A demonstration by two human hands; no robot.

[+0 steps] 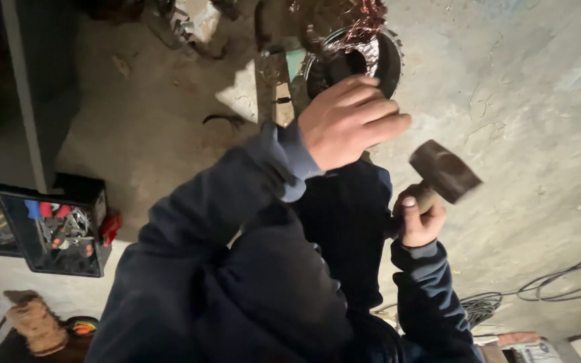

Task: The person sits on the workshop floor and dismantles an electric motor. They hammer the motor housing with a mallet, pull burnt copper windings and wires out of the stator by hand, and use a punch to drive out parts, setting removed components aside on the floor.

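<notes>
Stator core (364, 57) with copper windings steadied by closed left hand (347, 121); right hand (419, 218) fist-grips raised hammer (444, 171), mid-strike step, next blow apparently needs accurate aim beside the knuckles.

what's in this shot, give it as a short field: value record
left hand: fist closed, over the stator; any grip hidden
right hand: grips hammer handle
hammer: dark head, raised and blurred
stator: round metal ring with copper windings, on the floor
floor: dusty concrete
cables: lying lower right
crate: black, holds tools, at left
</notes>
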